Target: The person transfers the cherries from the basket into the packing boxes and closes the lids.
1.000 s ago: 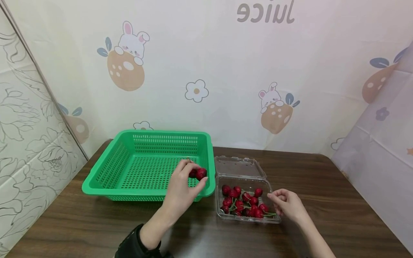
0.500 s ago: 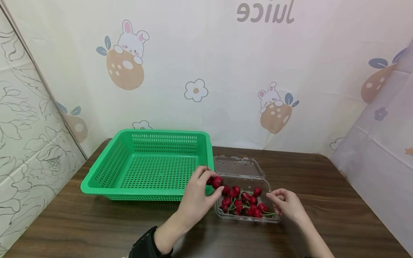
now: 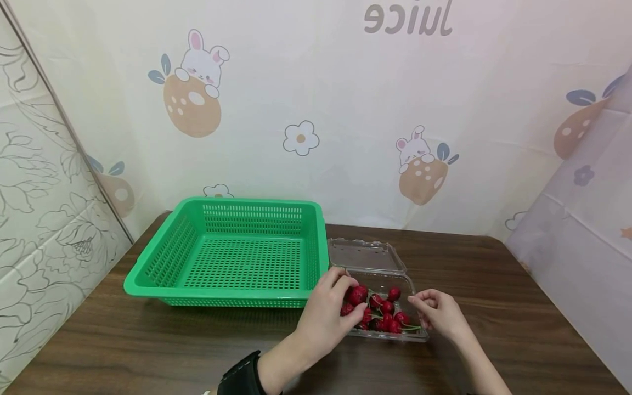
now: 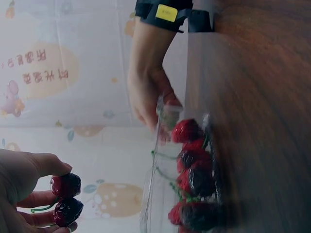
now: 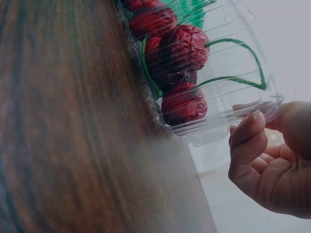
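My left hand point(image 3: 323, 318) holds a pair of dark red cherries point(image 4: 67, 187) between thumb and fingers, a green stem showing beside them in the left wrist view. It hovers over the left side of a clear plastic clamshell box point(image 3: 390, 336), hiding part of it. Several red cherries point(image 3: 387, 307) with green stems lie in the box, some wrinkled and shiny. At the box's right edge, my right hand point(image 3: 441, 312) pinches the rim between thumb and fingers, seen close up in the right wrist view.
A green perforated plastic basket point(image 3: 237, 293) stands left of the box, with nothing visible inside. The box's clear lid point(image 3: 366, 257) lies folded back behind it. All this rests on a dark wooden table point(image 3: 469, 263), with a printed curtain point(image 3: 345, 82) behind.
My left hand has moved right and down with the cherries, from over the basket's right side to over the box. The right hand has stayed at the box rim.
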Demonstrator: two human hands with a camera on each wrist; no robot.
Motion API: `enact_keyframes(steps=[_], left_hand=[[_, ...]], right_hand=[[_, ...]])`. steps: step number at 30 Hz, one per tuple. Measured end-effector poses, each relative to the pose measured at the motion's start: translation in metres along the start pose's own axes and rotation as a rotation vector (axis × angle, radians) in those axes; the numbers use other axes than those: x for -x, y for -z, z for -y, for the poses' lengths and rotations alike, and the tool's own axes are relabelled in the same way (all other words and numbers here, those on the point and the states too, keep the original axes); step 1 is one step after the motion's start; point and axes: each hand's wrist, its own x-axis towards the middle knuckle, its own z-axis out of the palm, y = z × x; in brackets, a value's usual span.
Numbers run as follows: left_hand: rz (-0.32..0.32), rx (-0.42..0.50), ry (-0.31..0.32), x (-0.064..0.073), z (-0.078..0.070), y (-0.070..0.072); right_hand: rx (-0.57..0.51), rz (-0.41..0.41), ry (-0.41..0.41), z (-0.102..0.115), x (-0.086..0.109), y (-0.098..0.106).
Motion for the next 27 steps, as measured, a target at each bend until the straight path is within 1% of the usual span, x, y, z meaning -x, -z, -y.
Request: enact_keyframes(steps=[4,7,15,20,27], left_hand=[[0.024,-0.041,-0.037,0.001,-0.004,-0.007],[0.041,-0.071,-0.045,0.001,-0.006,-0.012],[0.155,-0.088,0.025,-0.001,-0.006,-0.027],[0.182,-0.107,0.058,-0.003,-0.003,-0.034],[0.261,-0.148,0.135,-0.009,0.003,-0.043]], right_hand=[[-0.009,0.008,-0.008,0.0,0.0,0.0],[-0.016,0.014,-0.011,0.0,0.0,0.0],[-0.006,0.005,0.0,-0.001,0.0,0.0],[-0.006,0.005,0.002,-0.002,-0.001,0.0],[-0.006,0.003,-0.002,-0.001,0.0,0.0]])
